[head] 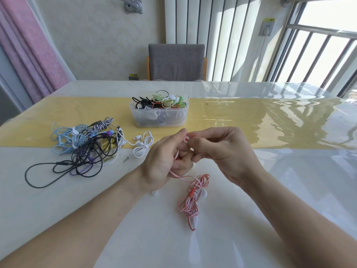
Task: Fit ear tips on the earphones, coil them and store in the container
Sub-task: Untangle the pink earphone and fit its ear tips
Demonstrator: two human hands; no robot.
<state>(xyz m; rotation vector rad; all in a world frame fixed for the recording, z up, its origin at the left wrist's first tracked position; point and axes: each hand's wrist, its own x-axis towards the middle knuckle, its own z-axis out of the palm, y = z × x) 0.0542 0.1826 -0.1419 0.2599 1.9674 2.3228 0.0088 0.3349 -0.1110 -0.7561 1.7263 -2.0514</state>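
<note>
My left hand (166, 161) and my right hand (218, 149) meet above the table's middle, both pinching one earbud (186, 139) of the red-and-white earphones. Their tangled cable (193, 198) hangs from my left hand down onto the table, with the other white earbud (203, 193) lying in the tangle. A clear plastic container (158, 118) stands behind my hands, filled with coiled earphones in black, green, red and white. A small white ear tip (154, 193) lies on the table by my left wrist.
A pile of uncoiled earphones (87, 144) in blue, black, purple and striped lies at the left. A white coiled pair (142, 147) sits beside it. A yellow runner (231, 124) crosses the glossy table. A grey chair (176, 61) stands beyond the far edge.
</note>
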